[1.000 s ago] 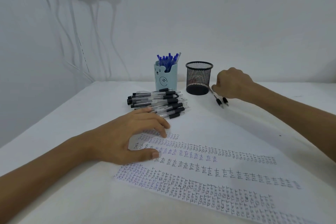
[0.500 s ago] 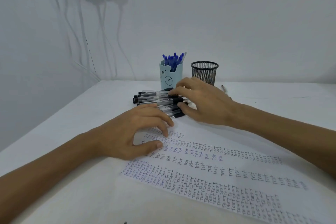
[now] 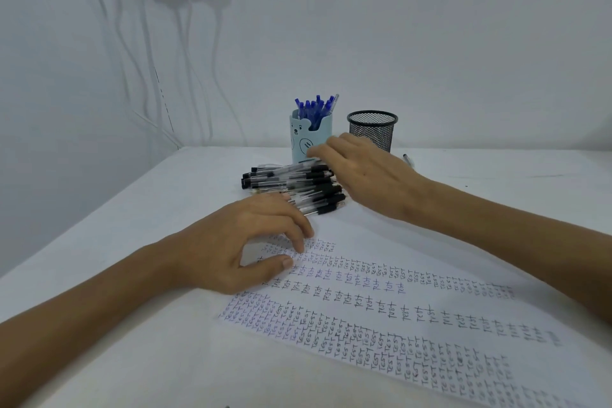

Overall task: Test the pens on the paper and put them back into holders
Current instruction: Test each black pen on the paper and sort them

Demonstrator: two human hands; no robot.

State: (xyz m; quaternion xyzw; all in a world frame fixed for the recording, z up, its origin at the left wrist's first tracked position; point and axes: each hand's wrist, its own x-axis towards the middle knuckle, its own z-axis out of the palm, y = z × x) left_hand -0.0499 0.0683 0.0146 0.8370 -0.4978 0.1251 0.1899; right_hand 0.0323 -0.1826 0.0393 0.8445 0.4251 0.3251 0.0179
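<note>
Nearest to us the paper (image 3: 397, 325) lies on the white table (image 3: 159, 215), covered with rows of the word TEST in black and blue ink; our left hand (image 3: 245, 248) rests on its upper left corner, fingers loosely bent, fingertips and thumb on the sheet, grasping nothing; just behind this hand a pile of black pens (image 3: 291, 184) lies flat on the table; our right hand (image 3: 361, 172) reaches over the right end of the pile, fingers stretched out and touching the top pens, released, the thumb hidden under the palm; behind the pile stands a light blue holder (image 3: 309, 141) with a bear face, full of blue pens (image 3: 314, 108); to its right stands a black mesh holder (image 3: 372, 129), and one more pen (image 3: 408, 161) lies just beside it; white cables (image 3: 145, 60) hang on the far wall at the left.
</note>
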